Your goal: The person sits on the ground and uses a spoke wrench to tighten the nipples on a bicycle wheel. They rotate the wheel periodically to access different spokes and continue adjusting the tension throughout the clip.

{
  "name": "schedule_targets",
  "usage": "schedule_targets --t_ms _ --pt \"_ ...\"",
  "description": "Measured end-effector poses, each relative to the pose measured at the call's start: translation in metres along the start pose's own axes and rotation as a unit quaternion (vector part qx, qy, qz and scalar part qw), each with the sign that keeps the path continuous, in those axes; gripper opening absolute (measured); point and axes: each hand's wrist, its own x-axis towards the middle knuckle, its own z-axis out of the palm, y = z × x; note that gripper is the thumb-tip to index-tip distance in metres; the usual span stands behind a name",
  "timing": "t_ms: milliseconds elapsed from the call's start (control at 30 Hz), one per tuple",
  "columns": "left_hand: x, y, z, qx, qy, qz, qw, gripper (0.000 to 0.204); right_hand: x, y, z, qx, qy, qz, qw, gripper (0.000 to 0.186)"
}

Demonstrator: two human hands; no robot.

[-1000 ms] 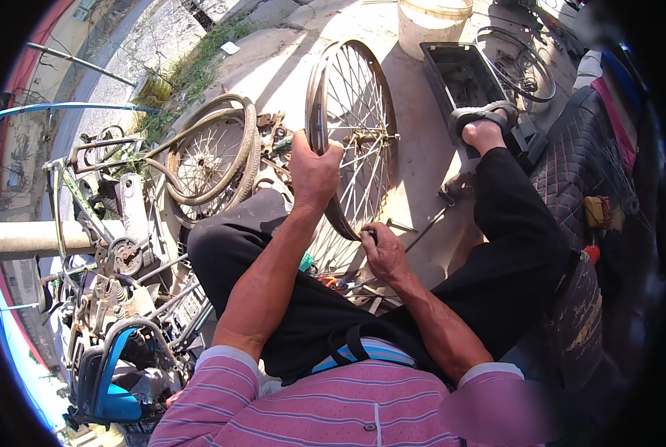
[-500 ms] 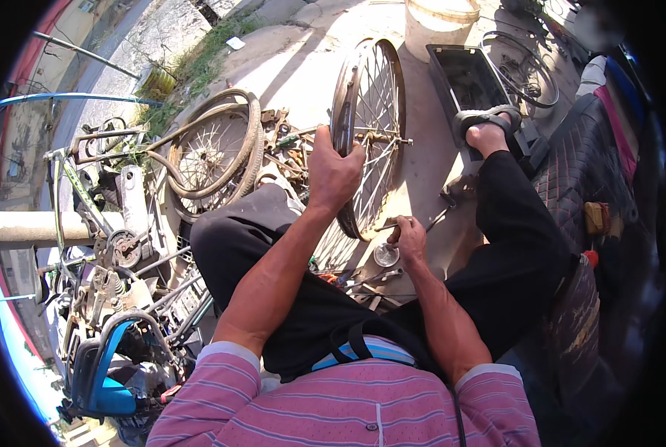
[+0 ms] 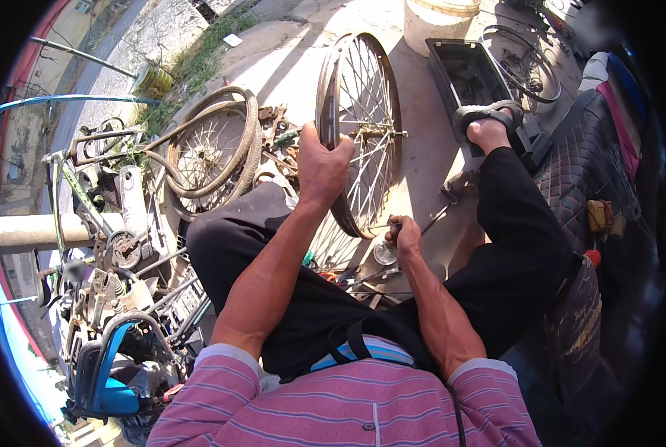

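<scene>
A spoked bicycle wheel [image 3: 327, 93] with a rusty rim stands upright before me, its axle pointing right. My left hand [image 3: 324, 167] is closed round the near left part of its rim, thumb up. Low by the wheel's bottom edge, my right hand [image 3: 407, 237] is closed on a small tool with a dark handle [image 3: 397, 228]. A thin shank seems to run from it toward the rim; its tip is too small to tell. Just below that hand is a small round silvery dish [image 3: 384, 253]. No tyre shows on the wheel.
Another wheel with a loose tyre [image 3: 252, 138] leans at left, beside bicycle frames and scrap parts [image 3: 124, 249]. A white bucket [image 3: 439, 26] and an open black box [image 3: 463, 71] stand ahead. A quilted dark cover [image 3: 571, 160] is at right. Tools lie between my legs.
The wheel has shifted slightly left and up, with my left hand still on its rim. My right hand has turned a little while staying by the lower rim.
</scene>
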Motion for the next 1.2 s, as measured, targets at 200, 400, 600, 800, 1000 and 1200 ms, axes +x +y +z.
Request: schedule_targets --t_ms 200,400,600,800,1000,1200 --pt "0.001 -0.002 0.0 0.011 0.01 0.005 1.0 0.025 -0.005 -0.004 0.002 -0.013 0.021 -0.014 1.0 0.03" --pt "-0.004 0.01 0.001 0.007 0.007 -0.002 1.0 0.026 -0.004 -0.004 -0.001 -0.01 0.018 0.001 1.0 0.03" --pt "-0.006 0.013 -0.001 0.004 0.001 -0.028 1.0 0.025 -0.009 -0.004 0.001 0.01 0.009 0.02 1.0 0.026" --pt "-0.008 0.004 0.005 0.013 0.015 0.033 0.999 0.026 -0.001 0.003 -0.001 0.047 0.012 0.074 0.996 0.026" --pt "-0.014 0.013 0.01 0.023 0.017 0.026 0.999 0.021 -0.017 -0.006 0.01 -0.114 0.03 0.001 0.993 0.02" --pt "-0.016 0.021 0.017 0.001 -0.007 0.021 1.0 0.02 -0.011 -0.004 0.006 -0.068 0.002 0.031 0.997 0.017"
